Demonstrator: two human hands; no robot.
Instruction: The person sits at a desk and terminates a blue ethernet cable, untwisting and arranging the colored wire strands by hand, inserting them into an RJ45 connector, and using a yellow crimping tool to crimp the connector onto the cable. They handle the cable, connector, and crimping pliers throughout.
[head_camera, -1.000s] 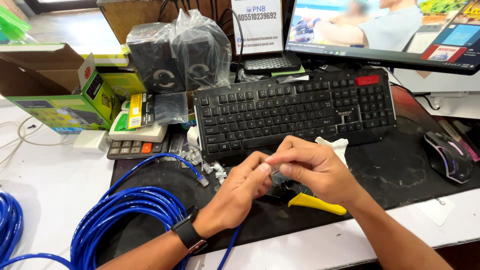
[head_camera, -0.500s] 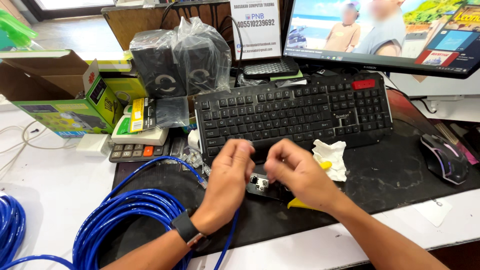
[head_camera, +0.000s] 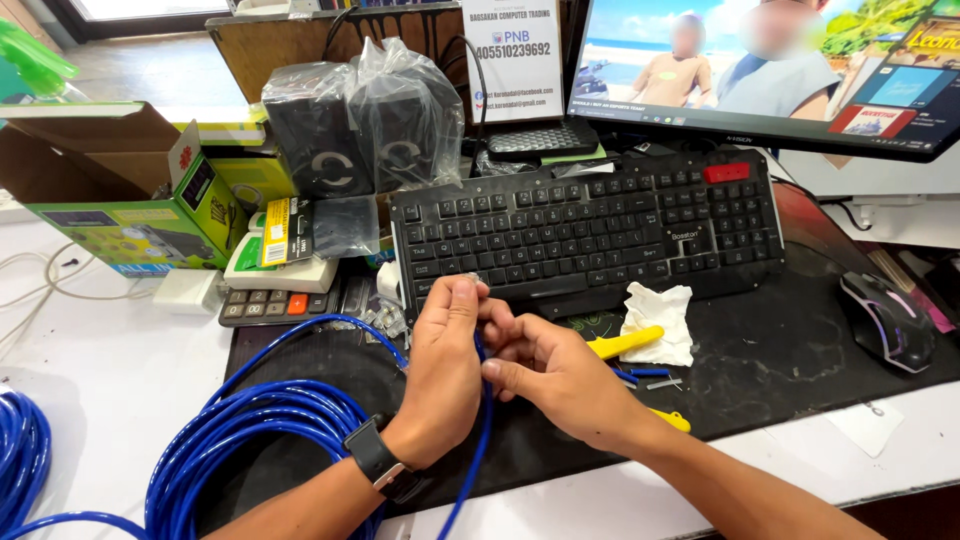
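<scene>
My left hand (head_camera: 443, 370), with a black watch on the wrist, pinches the end of a blue network cable (head_camera: 478, 440) near the front of the black keyboard (head_camera: 590, 230); a small clear plug shows at its fingertips. My right hand (head_camera: 550, 372) touches the left hand's fingers and holds the same cable just below. The cable runs down to a blue coil (head_camera: 250, 440) on the black desk mat (head_camera: 790, 350). A yellow-handled crimping tool (head_camera: 625, 343) lies partly hidden behind my right hand.
A crumpled white tissue (head_camera: 660, 320) lies by the tool. A mouse (head_camera: 885, 320) sits at the right, a monitor (head_camera: 780, 70) behind the keyboard. Wrapped black speakers (head_camera: 360, 130), a green box (head_camera: 130, 200), a calculator (head_camera: 275, 300) and loose clear plugs (head_camera: 380, 318) stand at the left.
Both hands rose off the crimping tool and came together, lifting the blue cable's end upright. The yellow tool handle now shows on the mat to the right of my hands.
</scene>
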